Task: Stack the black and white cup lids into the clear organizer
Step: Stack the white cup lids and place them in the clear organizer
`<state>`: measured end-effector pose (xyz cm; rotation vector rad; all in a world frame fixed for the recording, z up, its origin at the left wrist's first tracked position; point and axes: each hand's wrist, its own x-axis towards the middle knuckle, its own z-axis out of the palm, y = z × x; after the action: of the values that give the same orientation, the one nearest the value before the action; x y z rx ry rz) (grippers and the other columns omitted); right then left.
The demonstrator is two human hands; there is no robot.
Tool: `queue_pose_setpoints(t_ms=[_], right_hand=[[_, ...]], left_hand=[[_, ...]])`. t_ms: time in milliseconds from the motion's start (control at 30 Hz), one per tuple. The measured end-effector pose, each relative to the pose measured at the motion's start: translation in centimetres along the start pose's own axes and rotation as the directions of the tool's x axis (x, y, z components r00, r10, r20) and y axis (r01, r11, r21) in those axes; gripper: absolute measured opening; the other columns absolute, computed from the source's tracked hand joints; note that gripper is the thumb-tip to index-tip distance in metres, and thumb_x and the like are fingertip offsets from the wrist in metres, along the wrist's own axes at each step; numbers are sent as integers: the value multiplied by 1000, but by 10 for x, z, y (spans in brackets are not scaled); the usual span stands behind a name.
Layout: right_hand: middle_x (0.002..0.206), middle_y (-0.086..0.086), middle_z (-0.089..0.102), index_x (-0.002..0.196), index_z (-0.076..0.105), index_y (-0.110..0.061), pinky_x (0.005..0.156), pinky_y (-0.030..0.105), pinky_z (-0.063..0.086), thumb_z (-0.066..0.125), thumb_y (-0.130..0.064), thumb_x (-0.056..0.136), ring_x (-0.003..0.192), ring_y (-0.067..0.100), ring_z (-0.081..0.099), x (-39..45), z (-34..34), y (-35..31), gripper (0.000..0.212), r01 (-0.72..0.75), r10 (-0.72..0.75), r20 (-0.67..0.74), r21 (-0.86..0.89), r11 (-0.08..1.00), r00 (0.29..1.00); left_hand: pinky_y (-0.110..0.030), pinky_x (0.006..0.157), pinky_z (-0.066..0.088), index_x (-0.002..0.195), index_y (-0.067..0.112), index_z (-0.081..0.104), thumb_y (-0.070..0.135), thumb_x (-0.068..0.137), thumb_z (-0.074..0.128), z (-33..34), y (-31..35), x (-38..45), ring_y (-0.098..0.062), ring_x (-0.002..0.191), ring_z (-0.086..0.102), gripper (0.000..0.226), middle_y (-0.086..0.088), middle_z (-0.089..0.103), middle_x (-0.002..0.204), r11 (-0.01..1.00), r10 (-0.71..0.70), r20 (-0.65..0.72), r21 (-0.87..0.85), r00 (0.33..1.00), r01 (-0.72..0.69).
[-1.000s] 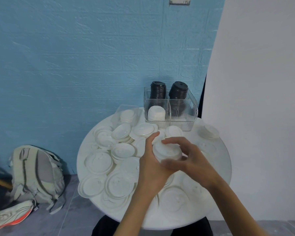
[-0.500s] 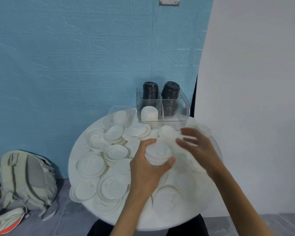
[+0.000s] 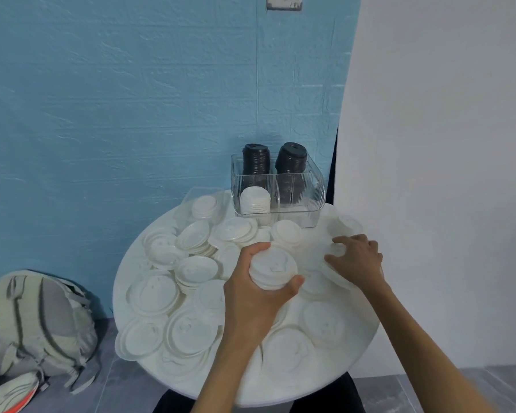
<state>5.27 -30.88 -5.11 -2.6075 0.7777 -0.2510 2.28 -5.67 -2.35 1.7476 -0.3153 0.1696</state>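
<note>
The organizer [image 3: 298,189] is clear, ribbed, glossy plastic. White lids [image 3: 195,268] look matt and smooth; black lids [image 3: 256,159] have a slight sheen. The blue wall [image 3: 116,99] is rough-textured.

Left hand [image 3: 258,289]: raised mid-frame, back toward the camera, fingers and thumb curled round a small stack of white lids [image 3: 273,269], thumb at its near right edge; bare forearm runs down to the lower frame edge. Right hand [image 3: 356,259]: palm down, fingers spread and bent, tips resting on white lids at the right; bare forearm extends to the lower right corner.
</note>
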Motion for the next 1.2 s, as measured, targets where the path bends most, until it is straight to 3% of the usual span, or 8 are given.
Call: queue_pose_setpoints(t_ms=[167, 300, 500, 667, 800, 933, 1067, 1200], right_hand=[[148, 9, 45, 142, 53, -33, 113, 49, 35, 72, -45, 85, 137, 38, 37, 4, 3, -1, 61, -27, 24, 48, 51, 998, 999], [145, 10, 51, 139, 56, -32, 111, 49, 34, 77, -46, 84, 133, 38, 42, 1, 0, -6, 61, 17, -9, -47, 169, 985, 999], [136, -9, 57, 125, 63, -42, 109, 45, 39, 83, -46, 79, 126, 17, 50, -42, -31, -49, 50, 319, -215, -261, 475, 820, 941], [121, -17, 63, 115, 72, -37, 96, 27, 49, 89, -32, 75, 115, 0, 60, -98, -54, -88, 44, 412, -479, -111, 696, 588, 871], [118, -22, 65, 114, 70, -42, 92, 17, 45, 93, -30, 71, 114, -4, 59, -108, -43, -100, 50, 400, -527, -18, 673, 622, 850], [124, -24, 64, 124, 66, -39, 94, 14, 46, 95, -33, 67, 117, -5, 57, -106, -36, -102, 64, 349, -504, 34, 681, 644, 863], [122, -28, 62, 126, 64, -34, 96, 17, 49, 94, -26, 68, 119, -6, 56, -106, -37, -101, 65, 351, -550, 69, 703, 619, 832], [114, -19, 68, 129, 55, -36, 94, 18, 51, 95, -16, 66, 113, 0, 60, -107, -37, -98, 77, 320, -557, 74, 752, 576, 827]], left_hand=[[-10, 77, 48, 109, 44, 61, 38, 57, 98, -1, -2, 1, 3, 99, 64, 64, 27, 68, 103, 1000, 6, 1, 1, 1000, -6], [-9, 76, 47, 109, 46, 59, 40, 57, 97, 0, -4, 0, 6, 98, 63, 65, 32, 66, 102, 1000, -7, 11, 5, 1000, 7], [-7, 76, 47, 117, 45, 57, 45, 56, 97, 0, -6, 2, 4, 100, 63, 72, 24, 68, 108, 1000, -26, 5, 11, 1000, 26], [-5, 72, 46, 118, 50, 54, 41, 58, 96, 0, -3, 4, 12, 94, 64, 74, 33, 68, 102, 999, -41, -7, 7, 999, 41], [-1, 73, 44, 131, 47, 52, 28, 62, 93, -1, 1, 3, 25, 91, 58, 82, 42, 64, 97, 999, -42, 12, 16, 999, 42], [-5, 70, 49, 142, 50, 39, 30, 63, 96, -6, 0, 0, 17, 86, 63, 99, 43, 60, 89, 999, -41, 33, 28, 999, 40], [-6, 65, 48, 124, 63, 38, 36, 65, 93, -8, 5, -3, 13, 84, 64, 85, 36, 64, 89, 998, -21, -9, 54, 1000, 21], [-2, 76, 45, 105, 76, 44, 33, 68, 91, -7, 10, -5, 20, 95, 60, 74, 49, 59, 101, 996, 49, -49, 77, 998, -45]])
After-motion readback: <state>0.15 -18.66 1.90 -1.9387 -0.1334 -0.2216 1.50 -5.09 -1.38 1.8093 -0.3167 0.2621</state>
